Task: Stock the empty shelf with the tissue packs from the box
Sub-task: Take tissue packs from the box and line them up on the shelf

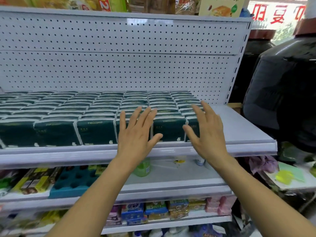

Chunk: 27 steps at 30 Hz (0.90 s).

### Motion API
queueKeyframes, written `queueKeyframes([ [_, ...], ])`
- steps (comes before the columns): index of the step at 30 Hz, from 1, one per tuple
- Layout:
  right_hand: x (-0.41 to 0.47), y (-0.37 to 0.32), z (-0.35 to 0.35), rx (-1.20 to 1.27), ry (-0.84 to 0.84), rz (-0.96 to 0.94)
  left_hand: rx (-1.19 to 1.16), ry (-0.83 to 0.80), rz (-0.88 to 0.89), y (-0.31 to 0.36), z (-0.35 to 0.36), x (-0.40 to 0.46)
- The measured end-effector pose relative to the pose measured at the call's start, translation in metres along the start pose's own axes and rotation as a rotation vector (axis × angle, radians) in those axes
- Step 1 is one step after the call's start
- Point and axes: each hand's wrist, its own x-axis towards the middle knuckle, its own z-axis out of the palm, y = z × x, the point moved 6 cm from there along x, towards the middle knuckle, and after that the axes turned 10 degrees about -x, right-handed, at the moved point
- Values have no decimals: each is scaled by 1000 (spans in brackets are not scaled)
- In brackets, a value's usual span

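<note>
Rows of dark green tissue packs (pixel 97 132) stand upright on the white shelf (pixel 239 132), filling it from the left edge of the view almost to the right end, where a bare strip of shelf shows beside the last column. The packs run back in close ranks to the white perforated back panel (pixel 119 65). Both of the person's hands reach forward at the front row with bare forearms. The left hand (pixel 135 134) has its fingers straight and spread, palm toward the faces of the front packs, covering the fourth pack from the left; whether the palm actually touches the wrapping cannot be told. The right hand (pixel 206 130) is likewise spread and flat, its fingers fanned, held at the rightmost column of packs with the thumb across the front face of the end pack; neither grip closes round anything. One front pack (pixel 168 130) shows between the two hands. The box named in the task is not in view. Below the stocked shelf, a lower shelf carries a pale green bottle (pixel 142 168), a blue foam tray with round holes (pixel 75 180) and yellow-and-brown packets (pixel 35 180). Further down are blue and yellow soap packs (pixel 147 212) and pink packages (pixel 218 205). To the right stands a large dark jar (pixel 287 93).
</note>
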Motion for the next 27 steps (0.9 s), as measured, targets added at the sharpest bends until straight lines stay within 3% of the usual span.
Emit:
queueKeyframes([
  [6, -50, -109, 3, 53, -50, -202, -49, 86, -39, -51, -57, -85],
  [12, -99, -263, 46, 151, -253, -360, 59, -148, -207, -155, -116, -199],
  [19, -163, -453, 82, 230, -404, -464, 157, -313, -388, -289, -207, -347],
  [27, -230, -592, 128, 279, -563, -492, 135, -438, -668, -394, -261, -475],
])
